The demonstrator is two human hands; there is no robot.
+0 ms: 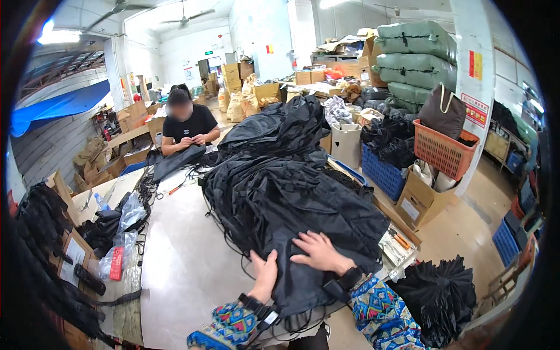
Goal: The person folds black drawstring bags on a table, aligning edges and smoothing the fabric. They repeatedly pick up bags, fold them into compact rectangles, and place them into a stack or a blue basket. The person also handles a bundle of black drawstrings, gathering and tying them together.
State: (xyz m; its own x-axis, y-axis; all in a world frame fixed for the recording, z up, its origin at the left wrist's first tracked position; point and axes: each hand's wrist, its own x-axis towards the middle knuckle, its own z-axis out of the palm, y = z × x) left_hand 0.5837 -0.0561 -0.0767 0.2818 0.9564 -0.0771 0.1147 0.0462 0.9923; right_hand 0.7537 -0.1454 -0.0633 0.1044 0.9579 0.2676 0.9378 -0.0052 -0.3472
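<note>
A large heap of thin black fabric bags with dark cords lies along the table in front of me. My right hand rests flat on the nearest black bag, its fingers spread and pointing left. At the left edge of the same bag is my left hand, thumb and fingers stretched upward and apart, touching the fabric with nothing gripped. The bag's lower end with its cords hangs at the table's near edge. Both forearms wear patterned blue sleeves with black wrist straps.
Across the pale table a person handles black fabric. Left lie a red phone-like object, plastic bags and black straps. Right are orange-handled scissors, a blue crate, an orange basket and a black fabric pile.
</note>
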